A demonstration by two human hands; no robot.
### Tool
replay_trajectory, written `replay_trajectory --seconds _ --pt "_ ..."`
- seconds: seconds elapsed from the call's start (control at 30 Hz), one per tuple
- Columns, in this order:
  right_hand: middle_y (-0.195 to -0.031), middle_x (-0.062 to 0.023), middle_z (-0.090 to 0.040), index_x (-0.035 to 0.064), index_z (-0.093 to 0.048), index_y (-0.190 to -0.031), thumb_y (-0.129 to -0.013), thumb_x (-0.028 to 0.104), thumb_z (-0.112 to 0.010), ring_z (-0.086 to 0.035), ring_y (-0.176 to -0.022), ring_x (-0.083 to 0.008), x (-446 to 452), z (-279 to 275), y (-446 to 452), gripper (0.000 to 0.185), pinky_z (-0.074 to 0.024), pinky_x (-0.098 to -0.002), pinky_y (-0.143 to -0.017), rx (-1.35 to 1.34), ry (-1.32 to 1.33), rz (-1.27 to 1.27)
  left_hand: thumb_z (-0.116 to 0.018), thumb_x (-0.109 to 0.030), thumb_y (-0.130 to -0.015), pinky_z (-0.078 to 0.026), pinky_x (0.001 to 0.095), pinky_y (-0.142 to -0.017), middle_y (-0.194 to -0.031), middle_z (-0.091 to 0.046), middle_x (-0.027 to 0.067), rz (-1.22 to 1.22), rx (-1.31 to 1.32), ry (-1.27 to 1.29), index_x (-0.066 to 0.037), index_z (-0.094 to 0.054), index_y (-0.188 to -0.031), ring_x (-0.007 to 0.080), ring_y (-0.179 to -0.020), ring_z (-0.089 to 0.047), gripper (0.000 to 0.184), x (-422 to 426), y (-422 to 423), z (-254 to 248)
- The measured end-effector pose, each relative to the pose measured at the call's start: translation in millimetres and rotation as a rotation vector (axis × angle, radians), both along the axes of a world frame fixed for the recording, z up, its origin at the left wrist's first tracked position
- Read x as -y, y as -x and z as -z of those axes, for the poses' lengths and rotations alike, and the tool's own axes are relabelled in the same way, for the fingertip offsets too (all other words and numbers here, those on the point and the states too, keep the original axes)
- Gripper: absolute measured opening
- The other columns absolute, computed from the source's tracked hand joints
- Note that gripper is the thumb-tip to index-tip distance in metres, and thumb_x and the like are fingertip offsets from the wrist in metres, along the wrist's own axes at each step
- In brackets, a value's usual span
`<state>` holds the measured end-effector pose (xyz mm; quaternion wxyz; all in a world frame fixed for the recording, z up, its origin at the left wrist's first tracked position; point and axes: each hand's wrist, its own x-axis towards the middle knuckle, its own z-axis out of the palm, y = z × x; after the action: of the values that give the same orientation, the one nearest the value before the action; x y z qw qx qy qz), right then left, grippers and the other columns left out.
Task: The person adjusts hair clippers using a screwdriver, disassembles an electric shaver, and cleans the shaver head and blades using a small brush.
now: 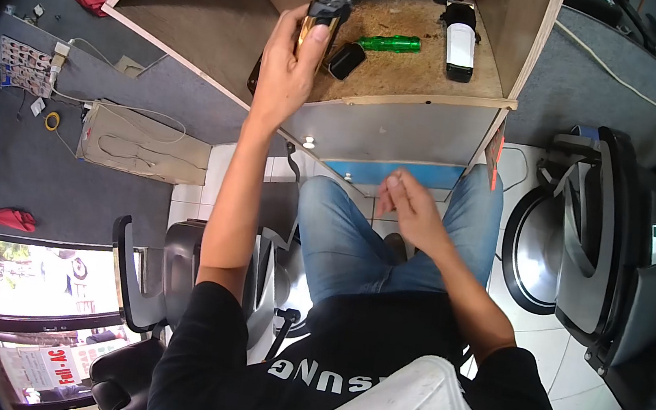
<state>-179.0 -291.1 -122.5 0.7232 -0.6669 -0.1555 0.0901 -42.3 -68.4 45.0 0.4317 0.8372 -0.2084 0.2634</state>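
Note:
My left hand [289, 69] is closed around a black and gold hair clipper [328, 21], raised over the left part of an open wooden compartment [415, 98]. A small black object [347, 61] lies just right of this hand, touching or close to the end of a green screwdriver-like handle [393, 44]. Farther right lies a white and black clipper [460, 45]. Above my lap, in front of the cabinet, my right hand [410, 207] has its fingers loosely bent and partly apart, with nothing visible in it.
Hair-like debris covers the compartment floor. A blue strip [397, 173] runs below the grey cabinet front [394, 131]. Black salon chairs stand on the left [140, 280] and right [611, 232]. At the left, a power strip and cables [57, 61] lie near a beige box [143, 145].

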Motion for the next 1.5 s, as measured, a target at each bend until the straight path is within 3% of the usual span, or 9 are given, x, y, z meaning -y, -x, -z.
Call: replay_trajectory --seconds 0.17,0.37,0.57,0.83,0.93,0.97,1.1,1.3,1.5 --pt "-0.09 -0.0153 -0.069 0.0049 -0.066 -0.111 -0.108 0.025 -0.062 -0.072 -0.084 -0.0292 7 -111 -40 0.021 -0.0553 -0.0387 -0.077 0.552 0.318 0.369 -0.06 -0.033 -0.11 -0.049 0.036 -0.099 -0.12 -0.066 0.0154 -0.117 0.001 0.274 0.005 -0.062 -0.132 0.0222 -0.107 -0.063 0.045 -8 -6 31" --pt "-0.091 -0.0135 -0.073 0.0047 -0.069 -0.107 -0.094 0.027 -0.076 -0.073 -0.088 -0.0334 -37 -134 -114 0.027 -0.0575 -0.0449 -0.078 1.066 0.73 0.419 -0.064 -0.03 -0.109 -0.05 0.0351 -0.098 -0.122 -0.066 0.0148 -0.11 0.094 0.378 0.007 -0.059 -0.135 0.022 -0.108 -0.063 0.045 1 -26 45" --pt "-0.105 -0.0172 -0.076 0.005 -0.071 -0.115 -0.093 0.031 -0.077 -0.074 -0.098 -0.0375 -49 -135 -146 0.035 -0.057 -0.0495 -0.082 0.88 0.889 0.289 -0.07 -0.039 -0.105 -0.05 0.0389 -0.1 -0.121 -0.064 0.0171 -0.136 0.094 0.307 0.007 -0.057 -0.134 0.0275 -0.11 -0.063 0.057 3 -25 44" --pt "-0.084 -0.0149 -0.075 0.0035 -0.072 -0.107 -0.094 0.018 -0.072 -0.072 -0.085 -0.0389 -34 -135 -174 0.019 -0.0554 -0.0499 -0.078 0.876 0.644 0.473 -0.092 -0.041 -0.085 -0.052 0.0421 -0.098 -0.12 -0.061 0.0178 -0.233 0.129 0.106 0.006 -0.055 -0.135 0.0333 -0.11 -0.064 0.077 5 -9 30" --pt "-0.079 -0.0133 -0.072 0.0041 -0.074 -0.105 -0.095 0.014 -0.069 -0.069 -0.073 -0.034 -23 -143 -165 0.014 -0.0534 -0.0453 -0.071 0.671 0.41 0.547 -0.094 -0.037 -0.082 -0.054 0.044 -0.094 -0.118 -0.06 0.0181 -0.246 0.241 -0.034 0.003 -0.055 -0.136 0.0361 -0.108 -0.065 0.077 5 -5 28" --pt "-0.073 -0.0103 -0.068 0.0044 -0.075 -0.105 -0.096 0.012 -0.068 -0.061 -0.061 -0.0243 -22 -144 -161 0.014 -0.0485 -0.0392 -0.061 0.617 0.344 0.572 -0.095 -0.035 -0.08 -0.054 0.0441 -0.093 -0.118 -0.06 0.0178 -0.226 0.244 -0.057 0.002 -0.056 -0.135 0.036 -0.107 -0.065 0.077 6 -3 28" --pt "-0.067 -0.0042 -0.056 0.005 -0.076 -0.11 -0.098 0.016 -0.07 -0.048 -0.055 -0.0131 -23 -142 -157 0.018 -0.0417 -0.0329 -0.055 0.633 0.217 0.574 -0.098 -0.029 -0.073 -0.057 0.0437 -0.088 -0.118 -0.061 0.0163 -0.141 0.28 -0.145 -0.002 -0.06 -0.134 0.0345 -0.104 -0.066 0.077 5 -2 30" --pt "-0.077 0.0002 -0.047 0.0103 -0.071 -0.133 -0.093 0.013 -0.076 -0.043 -0.062 -0.0108 -13 -138 -163 0.041 -0.0404 -0.0282 -0.056 0.633 0.052 0.284 -0.101 -0.022 -0.067 -0.057 0.0408 -0.09 -0.119 -0.064 0.0135 -0.023 0.235 -0.146 -0.004 -0.069 -0.133 0.0305 -0.106 -0.066 0.076 1 -2 28" --pt "-0.094 -0.004 -0.051 0.0146 -0.07 -0.136 -0.088 0.017 -0.083 -0.051 -0.077 -0.0162 6 -147 -154 0.05 -0.045 -0.0313 -0.063 0.749 0.394 0.201 -0.1 -0.018 -0.066 -0.055 0.0383 -0.094 -0.121 -0.066 0.0117 0.102 0.115 -0.129 -0.004 -0.07 -0.135 0.0269 -0.109 -0.065 0.076 -10 -1 21"
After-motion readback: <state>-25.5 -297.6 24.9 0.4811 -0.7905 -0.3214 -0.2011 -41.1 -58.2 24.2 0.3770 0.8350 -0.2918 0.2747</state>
